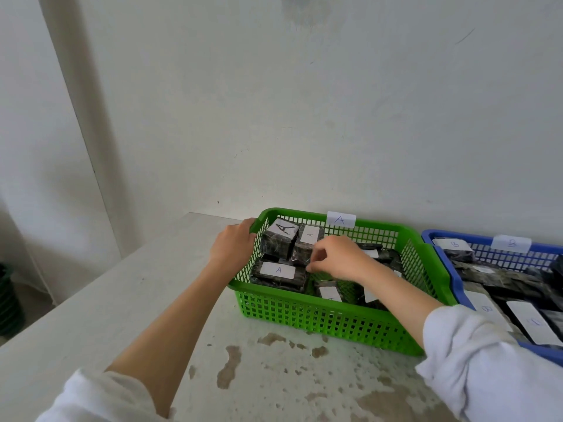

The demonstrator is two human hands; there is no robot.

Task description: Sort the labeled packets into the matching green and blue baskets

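I see a pale, mottled bench with brown stains in the lower middle of the frame. On it sits a green basket of rigid plastic lattice, a white paper tag marked A clipped on its far rim. Inside lie dark, glossy film-wrapped packets, blocky in shape, each with a white label: one with a large A at the back left, one flat with a small A at the front left. My left hand is curled over the basket's left rim, gripping it. My right hand is inside the basket, fingertips pinched together on the clear wrap of a middle packet. At the right edge of the frame the blue basket, same lattice, touches the green one and holds packets marked B.
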